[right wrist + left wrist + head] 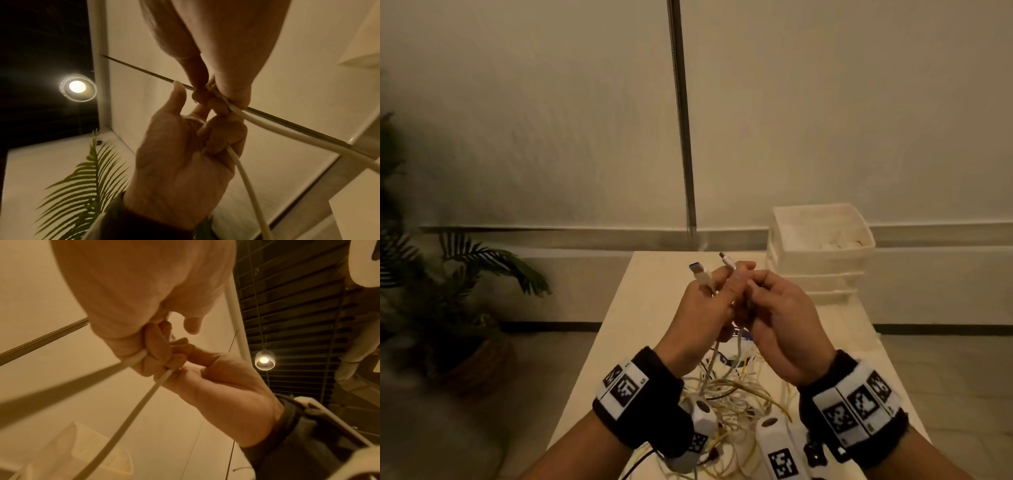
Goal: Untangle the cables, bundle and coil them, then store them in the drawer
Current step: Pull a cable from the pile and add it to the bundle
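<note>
Above the table I hold one white cable (738, 346) with both hands pressed close together. My left hand (722, 284) grips it, and its two ends stick up past the fingers: a USB-A plug (697, 270) and a small connector (727, 261). My right hand (755, 286) pinches the same cable just right of the left hand. In the right wrist view the left hand (185, 154) curls round the cable (242, 170), which hangs down. A tangle of white and yellow cables (736, 394) lies on the table under my wrists.
A stack of white plastic drawers (822, 250) stands at the table's far right, its top drawer pulled open. The narrow white table (654, 308) has floor on both sides. A potted palm (465, 291) stands on the floor to the left.
</note>
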Demonstrator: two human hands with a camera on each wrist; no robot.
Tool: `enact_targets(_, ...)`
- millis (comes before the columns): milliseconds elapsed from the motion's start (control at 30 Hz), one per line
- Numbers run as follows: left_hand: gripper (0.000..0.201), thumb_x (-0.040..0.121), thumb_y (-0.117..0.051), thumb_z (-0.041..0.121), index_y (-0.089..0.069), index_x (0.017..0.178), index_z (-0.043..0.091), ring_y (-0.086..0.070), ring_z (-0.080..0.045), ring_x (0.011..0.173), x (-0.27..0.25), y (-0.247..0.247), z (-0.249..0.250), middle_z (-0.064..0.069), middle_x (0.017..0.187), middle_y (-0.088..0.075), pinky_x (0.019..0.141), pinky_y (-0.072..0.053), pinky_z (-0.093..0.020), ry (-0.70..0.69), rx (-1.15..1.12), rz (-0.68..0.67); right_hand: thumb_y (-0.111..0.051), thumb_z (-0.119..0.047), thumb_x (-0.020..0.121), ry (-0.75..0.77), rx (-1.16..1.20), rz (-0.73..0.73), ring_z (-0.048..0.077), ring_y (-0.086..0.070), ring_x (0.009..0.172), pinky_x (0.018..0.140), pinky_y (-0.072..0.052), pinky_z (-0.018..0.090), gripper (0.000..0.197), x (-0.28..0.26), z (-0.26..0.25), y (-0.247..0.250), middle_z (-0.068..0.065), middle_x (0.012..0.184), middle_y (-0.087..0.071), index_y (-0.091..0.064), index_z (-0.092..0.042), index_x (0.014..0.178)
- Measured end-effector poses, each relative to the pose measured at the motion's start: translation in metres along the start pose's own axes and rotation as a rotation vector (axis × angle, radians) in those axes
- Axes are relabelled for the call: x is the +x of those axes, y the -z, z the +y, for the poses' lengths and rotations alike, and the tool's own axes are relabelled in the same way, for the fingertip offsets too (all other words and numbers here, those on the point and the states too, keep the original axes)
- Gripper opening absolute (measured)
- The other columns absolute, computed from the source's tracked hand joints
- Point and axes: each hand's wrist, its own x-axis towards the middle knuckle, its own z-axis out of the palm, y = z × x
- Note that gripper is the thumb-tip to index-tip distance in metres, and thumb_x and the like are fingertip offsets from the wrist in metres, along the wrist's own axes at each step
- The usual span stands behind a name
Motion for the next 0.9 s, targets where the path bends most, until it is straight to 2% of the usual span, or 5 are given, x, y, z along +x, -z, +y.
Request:
enact_targets(167,0.040,0.102,-0.040,0.042,-0.070,0.115,0.018,-0.054,-0.007,0.052,-0.001,0.006,-0.001,-0.008,0.084,-0.068,0.044,-0.039,-0.020,-0.038,0.113,0.025,-0.051,0.000,0.092,0.143,-0.132,0.011,0.026,-0.065,0.073,0.061,-0.051,0.034,0.016,-0.004,0.016,-0.006,0.019,0.088,-0.071,-0.067,-0.004,0.093)
enact_targets(333,0.049,0.103,-0.033,0.044,-0.071,0.089,0.016,-0.048,-0.014,0.058,0.012,0.024,0.011,-0.001,0.071,-0.055,0.054,-0.040,-0.029,-0.137,0.231,0.234,-0.055,-0.005,0.094,0.196,-0.462,0.009,0.021,-0.058,0.057,0.057,-0.049,0.032,0.009,-0.009,0.048,-0.001,0.011,0.068,-0.067,-0.061,0.000,0.089)
enact_targets(467,0.045,0.104,-0.032,0.039,-0.047,0.072,0.011,-0.055,-0.027,0.064,0.020,0.041,0.035,-0.008,0.067,-0.050,0.062,-0.057,-0.043,-0.179,-0.002,0.199,-0.049,-0.009,0.098,0.147,-0.665,-0.143,0.014,-0.052,0.059,0.058,-0.044,0.022,0.016,-0.006,0.067,0.014,0.002,0.066,-0.058,-0.063,-0.008,0.090)
enact_targets(633,0.042,0.104,-0.028,0.041,-0.036,0.069,0.018,-0.022,-0.014,0.049,0.022,0.057,0.050,-0.001,0.061,-0.025,0.044,-0.021,-0.027,-0.278,-0.029,0.225,-0.047,-0.014,0.098,0.112,-0.782,-0.236,0.014,-0.048,0.061,0.061,-0.043,0.032,0.017,0.005,0.082,0.032,-0.005,0.064,-0.054,-0.060,-0.010,0.087)
enact_targets(900,0.047,0.099,-0.028,0.050,-0.037,0.061,0.024,-0.026,-0.011,0.043,0.019,0.064,0.083,0.005,0.055,-0.030,0.041,-0.022,-0.024,-0.533,-0.006,0.331,-0.048,-0.011,0.097,0.263,-1.075,-0.254,0.008,-0.049,0.060,0.060,-0.042,0.022,0.014,0.028,0.089,0.037,-0.007,0.066,-0.054,-0.055,-0.013,0.086)
